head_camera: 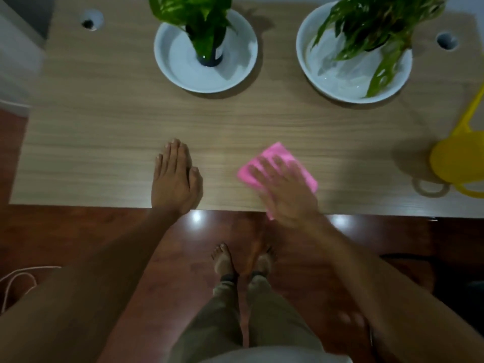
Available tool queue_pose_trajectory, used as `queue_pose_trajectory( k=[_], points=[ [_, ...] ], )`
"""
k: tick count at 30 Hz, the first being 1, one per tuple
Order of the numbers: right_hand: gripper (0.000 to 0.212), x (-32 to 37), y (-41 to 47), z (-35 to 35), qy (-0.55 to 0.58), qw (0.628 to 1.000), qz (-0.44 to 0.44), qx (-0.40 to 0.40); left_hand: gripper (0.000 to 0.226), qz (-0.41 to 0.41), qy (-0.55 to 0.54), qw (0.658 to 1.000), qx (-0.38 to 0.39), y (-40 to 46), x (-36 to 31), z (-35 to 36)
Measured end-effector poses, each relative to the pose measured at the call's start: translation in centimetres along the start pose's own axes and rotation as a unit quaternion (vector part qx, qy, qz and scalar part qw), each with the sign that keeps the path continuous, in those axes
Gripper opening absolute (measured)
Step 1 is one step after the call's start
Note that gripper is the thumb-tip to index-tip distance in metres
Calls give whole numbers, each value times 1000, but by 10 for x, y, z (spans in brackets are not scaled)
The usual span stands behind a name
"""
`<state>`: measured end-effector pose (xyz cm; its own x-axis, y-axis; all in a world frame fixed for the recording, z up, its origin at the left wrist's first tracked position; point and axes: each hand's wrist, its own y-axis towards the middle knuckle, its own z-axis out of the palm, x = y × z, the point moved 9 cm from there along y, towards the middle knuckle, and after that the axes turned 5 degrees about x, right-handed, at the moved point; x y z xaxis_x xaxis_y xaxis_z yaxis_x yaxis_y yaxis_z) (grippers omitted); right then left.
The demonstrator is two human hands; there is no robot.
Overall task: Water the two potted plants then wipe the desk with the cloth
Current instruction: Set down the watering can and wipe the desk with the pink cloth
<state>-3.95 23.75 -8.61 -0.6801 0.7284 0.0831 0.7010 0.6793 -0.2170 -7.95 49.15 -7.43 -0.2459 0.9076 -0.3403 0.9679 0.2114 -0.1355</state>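
Palm-down pressure was how my right hand point(284, 191) met the pink square microfibre cloth point(277, 166): the grip was spread, fingers fanned flat over the fabric, pinching nothing. The cloth lay at the near edge of the pale wood-grain bench point(104, 127), one corner hanging just past the lip, its far corner pointing away from me toward the plants. My hand was blurred, so I judged it to be mid-stroke. My left hand point(174, 176) rested flat on the bare bench well to the left of the cloth, fingers pressed together, holding nothing, bracing me.

What the next stroke turned on was plain: unwiped bench stretched away from the cloth on every side but the near one, and the right hand alone was on it. I judged that sweeping leftward would soon meet my own left hand, which would need to lift.

Farther off stood the left white shallow ceramic bowl point(183, 79), with a dark narrow pot and green leaves at its centre and what looked like water pooled around it. The right white bowl point(311, 74) held a drooping green plant and glistening water. At the right edge sat the yellow plastic watering can point(455, 163), set down, so I took the watering as done.
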Motion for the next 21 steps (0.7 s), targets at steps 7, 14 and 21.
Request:
queue_pose_trajectory(
  k=[7, 14, 21],
  points=[
    [57, -76, 82, -43, 114, 962, 245, -33, 67, -32, -15, 999, 6, -3, 31, -9],
    [57, 113, 120, -19, 53, 998, -21, 9, 61, -37, -132, 991, 9, -2, 49, -22],
    [53, 150, 34, -21, 320, 913, -112, 229, 36, -82, -290, 951, -68, -4, 26, -72]
  ],
)
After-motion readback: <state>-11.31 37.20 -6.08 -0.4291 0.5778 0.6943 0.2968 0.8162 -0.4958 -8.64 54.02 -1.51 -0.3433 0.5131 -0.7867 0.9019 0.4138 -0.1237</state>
